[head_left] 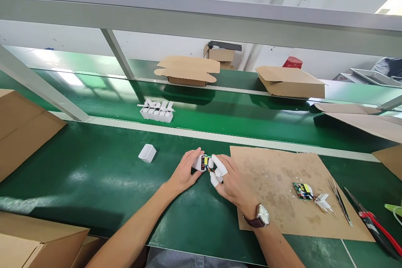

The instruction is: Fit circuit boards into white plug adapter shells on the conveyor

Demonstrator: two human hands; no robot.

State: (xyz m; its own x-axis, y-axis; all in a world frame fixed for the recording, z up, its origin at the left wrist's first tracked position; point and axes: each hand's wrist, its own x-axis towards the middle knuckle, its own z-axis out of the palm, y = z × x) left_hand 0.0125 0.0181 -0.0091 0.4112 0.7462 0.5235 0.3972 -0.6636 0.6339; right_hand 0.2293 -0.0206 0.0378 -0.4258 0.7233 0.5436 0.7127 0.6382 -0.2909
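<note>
My left hand [187, 169] is closed around a small white plastic housing [197, 163] near the middle of the bench. Partly inside the open end of that housing sits a circuit board [205, 162] with a yellow component. My right hand [230, 178], white covers on its thumb and finger, grips the board's other end, where a white piece is mostly hidden by the fingers. To the left stands an empty white housing [147, 153]. Another circuit board [303, 191], wired to a white plug piece [324, 203], lies on a cardboard sheet [266, 201] at the right.
Tweezers [341, 203] and red-and-black pliers [373, 222] lie at the right. A row of several white adapters [157, 111] stands beyond the pale strip [188, 135]. Cardboard boxes [40, 238] flank the bench at left; flattened cartons [188, 67] rest on the back ledge.
</note>
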